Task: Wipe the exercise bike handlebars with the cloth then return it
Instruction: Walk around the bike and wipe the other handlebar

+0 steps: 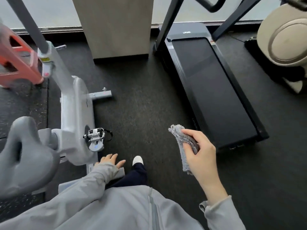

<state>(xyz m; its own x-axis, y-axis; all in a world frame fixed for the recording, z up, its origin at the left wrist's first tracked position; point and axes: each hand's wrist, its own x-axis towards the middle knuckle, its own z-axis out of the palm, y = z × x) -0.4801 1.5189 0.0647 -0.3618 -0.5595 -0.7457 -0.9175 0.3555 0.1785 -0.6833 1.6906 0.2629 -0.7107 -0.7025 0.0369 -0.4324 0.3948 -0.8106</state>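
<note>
A white exercise bike point(73, 103) stands at the left, with its grey saddle point(25, 156) nearest me and a pedal point(95, 138) on the side facing me. Its grey post point(29, 22) rises out of the top left; the handlebars are out of view. My right hand point(199, 153) is shut on a grey fluffy cloth point(182, 143), held in the air over the dark floor, to the right of the bike. My left hand point(111, 161) hangs low beside the bike's base, fingers spread, holding nothing.
A black treadmill point(214, 90) lies on the floor at the right, its frame rising at the top. A beige column point(116, 27) stands at the back centre. A red object point(18, 63) sits far left, a beige machine point(285, 37) far right. My white shoe point(137, 160) shows below.
</note>
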